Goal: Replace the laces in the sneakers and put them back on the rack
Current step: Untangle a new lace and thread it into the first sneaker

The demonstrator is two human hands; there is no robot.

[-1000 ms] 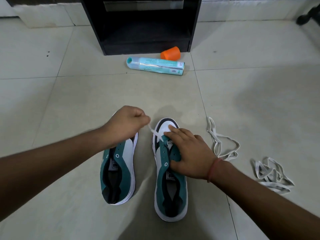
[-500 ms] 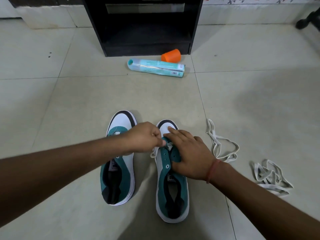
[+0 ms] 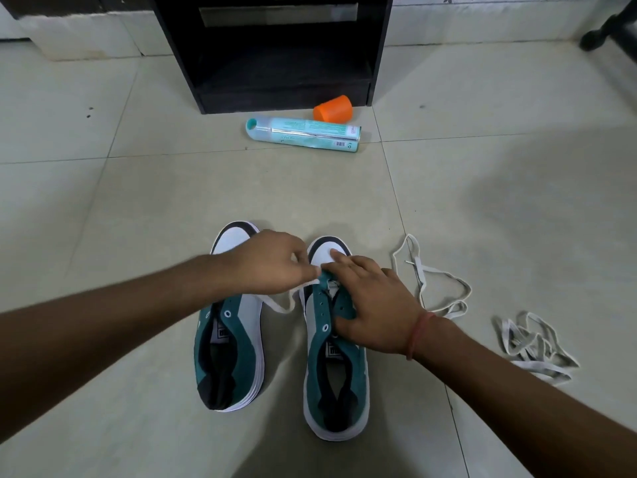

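Observation:
Two teal-and-white sneakers stand side by side on the tiled floor, toes pointing away from me: the left sneaker [image 3: 230, 343] and the right sneaker [image 3: 336, 367]. My left hand [image 3: 272, 262] pinches a white lace [image 3: 281, 305] at the front eyelets of the right sneaker; the lace loops down between the shoes. My right hand [image 3: 374, 307] presses flat on the right sneaker's tongue and eyelet row, holding the shoe down. A loose white lace [image 3: 434, 274] lies just right of the shoes, and a second lace bundle [image 3: 532, 343] lies farther right.
A black shoe rack [image 3: 275, 53] with an open lower shelf stands against the wall ahead. In front of it lie a teal spray can [image 3: 303, 133] and an orange cap [image 3: 333, 108]. A dark furniture leg [image 3: 606, 29] shows at top right.
My left hand has come down from above the left sneaker to the right sneaker's front eyelets, and the lace that was pulled taut now hangs slack between the shoes. My right hand stayed put.

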